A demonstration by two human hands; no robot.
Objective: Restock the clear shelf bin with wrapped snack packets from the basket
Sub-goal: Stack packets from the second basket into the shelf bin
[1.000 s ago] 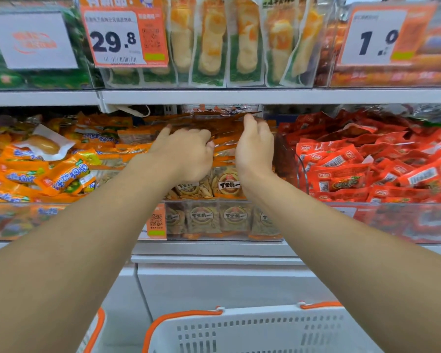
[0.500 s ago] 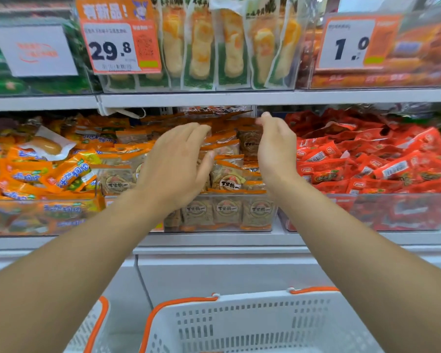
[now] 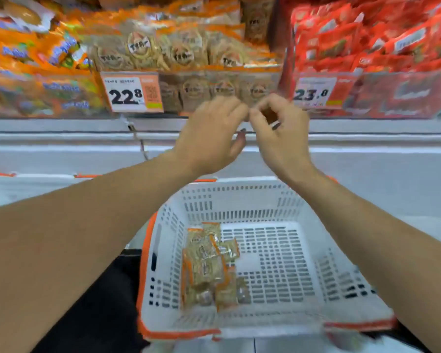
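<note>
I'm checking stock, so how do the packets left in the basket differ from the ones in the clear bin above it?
The basket packets are a small loose heap on the white basket floor; the bin packets fill the clear bin to its top. The basket packets lie flat and crisscrossed; the bin packets mostly stand, labels forward. Both have brownish wrappers with orange edges.

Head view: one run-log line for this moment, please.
left hand: empty, fingers loosely curled | right hand: fingers curled, contents unclear | both above basket | few snack packets left in it | shelf bin near full
</note>
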